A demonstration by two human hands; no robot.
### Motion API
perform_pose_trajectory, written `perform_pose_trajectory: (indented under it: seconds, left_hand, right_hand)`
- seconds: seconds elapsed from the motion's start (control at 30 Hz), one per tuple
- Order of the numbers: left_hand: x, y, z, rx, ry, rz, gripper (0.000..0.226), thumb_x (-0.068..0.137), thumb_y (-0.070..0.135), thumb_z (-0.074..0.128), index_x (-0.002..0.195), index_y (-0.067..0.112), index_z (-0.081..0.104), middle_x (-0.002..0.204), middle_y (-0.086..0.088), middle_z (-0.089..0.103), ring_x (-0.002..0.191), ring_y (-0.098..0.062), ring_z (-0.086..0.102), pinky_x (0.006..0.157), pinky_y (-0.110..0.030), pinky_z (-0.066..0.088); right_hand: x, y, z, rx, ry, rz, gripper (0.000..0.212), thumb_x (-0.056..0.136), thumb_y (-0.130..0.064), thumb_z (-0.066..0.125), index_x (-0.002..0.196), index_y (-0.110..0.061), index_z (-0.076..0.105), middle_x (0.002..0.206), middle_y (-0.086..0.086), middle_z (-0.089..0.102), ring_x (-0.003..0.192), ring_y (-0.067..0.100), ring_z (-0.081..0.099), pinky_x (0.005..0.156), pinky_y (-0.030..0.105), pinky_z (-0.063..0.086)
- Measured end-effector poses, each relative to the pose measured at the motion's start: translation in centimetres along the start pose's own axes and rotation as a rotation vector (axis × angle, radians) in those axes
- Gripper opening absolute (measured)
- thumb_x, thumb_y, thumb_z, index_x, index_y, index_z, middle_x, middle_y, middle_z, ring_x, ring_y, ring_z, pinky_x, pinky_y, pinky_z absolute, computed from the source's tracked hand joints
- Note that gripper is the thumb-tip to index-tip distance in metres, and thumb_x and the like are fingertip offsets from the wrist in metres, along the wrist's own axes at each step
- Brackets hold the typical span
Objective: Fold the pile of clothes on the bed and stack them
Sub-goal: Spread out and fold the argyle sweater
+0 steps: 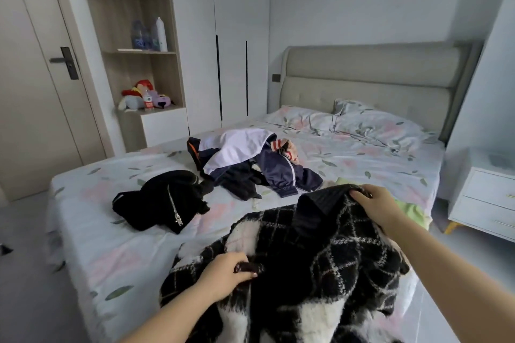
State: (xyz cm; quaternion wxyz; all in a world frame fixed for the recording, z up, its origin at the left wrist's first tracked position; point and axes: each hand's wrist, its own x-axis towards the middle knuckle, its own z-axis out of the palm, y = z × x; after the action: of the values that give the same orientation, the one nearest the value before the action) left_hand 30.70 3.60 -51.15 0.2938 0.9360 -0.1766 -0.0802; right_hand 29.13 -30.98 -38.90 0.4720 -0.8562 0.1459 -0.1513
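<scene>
Left hand (225, 276), low in the view, pinches a fold of the black-and-white sweater (320, 259) between curled fingers and thumb. This one sweater is fuzzy, black with a thin white diamond check and broad white patches, and has a ribbed dark collar. It is rumpled and lies spread over the near right corner of the bed (92, 259), partly lifted.

Farther left on the flowered sheet lies one black jacket (164, 200), crumpled, its silver zipper showing. Just right of it and farther back sits one heap of clothes (250, 161): a white piece on top, a navy jacket with white stripes beneath, and a bit of red-striped cloth behind. How many pieces the heap holds I cannot tell.

Right hand (376, 203) grips the sweater's collar, fingers curled over its edge, holding it up off the sheet. One pale green garment (409, 209) lies just beside that wrist. Two pillows (376, 125) rest against the headboard.
</scene>
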Motion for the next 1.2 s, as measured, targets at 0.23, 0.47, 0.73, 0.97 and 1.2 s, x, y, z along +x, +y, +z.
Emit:
perform_pose_trajectory:
  seconds: [0.23,0.47,0.73,0.97,1.2]
  left_hand:
    - [-3.3,0.9,-11.1,-0.971,0.366,-0.051,0.04,0.076,0.057,0.071,0.095,0.022,0.076,0.11,-0.008,0.073,0.099,-0.023,0.071,0.09,-0.036,0.05]
    - [-5.2,-2.6,-21.3,-1.289,0.605,-0.121,0.023,0.082,0.045,0.068,0.095,0.03,0.08,0.104,0.0,0.076,0.089,-0.019,0.074,0.074,-0.033,0.051]
    - [-6.3,-11.5,-15.7,-1.035,0.545,-0.578,0.071,0.055,0.063,0.081,0.108,0.017,0.072,0.098,-0.01,0.076,0.098,-0.033,0.068,0.092,-0.046,0.052]
    - [-8.1,-13.5,-15.0,-0.934,0.372,-0.563,0.06,0.067,0.058,0.073,0.111,0.017,0.073,0.11,-0.011,0.074,0.104,-0.031,0.068,0.098,-0.045,0.048]
    - [-10.3,-13.4,-18.0,-0.498,-0.37,-0.673,0.068,0.074,0.072,0.061,0.108,0.014,0.069,0.089,0.0,0.074,0.074,-0.013,0.07,0.064,-0.024,0.052]
  right_hand:
    - [0.1,-0.4,-4.0,0.072,-0.106,0.066,0.026,0.093,-0.032,0.065,0.099,-0.007,0.071,0.091,0.025,0.072,0.088,0.042,0.069,0.091,0.05,0.055]
    - [0.0,-1.6,-5.1,0.338,-0.251,0.093,0.04,0.086,-0.029,0.067,0.108,0.004,0.066,0.089,0.024,0.073,0.08,0.032,0.073,0.063,0.041,0.06]
    - [-1.7,3.3,-0.6,0.015,-0.414,0.204,0.044,0.065,-0.047,0.077,0.07,-0.006,0.065,0.047,-0.002,0.049,0.04,0.01,0.043,0.042,0.018,0.033]
    - [-2.9,3.7,-0.3,0.091,-0.533,0.19,0.05,0.072,-0.046,0.075,0.098,-0.002,0.073,0.093,0.022,0.073,0.079,0.028,0.069,0.075,0.033,0.055]
    - [-9.7,0.1,1.9,-0.149,-1.318,-0.189,0.029,0.093,-0.039,0.064,0.086,-0.012,0.07,0.074,-0.013,0.06,0.072,0.003,0.055,0.073,0.021,0.044]
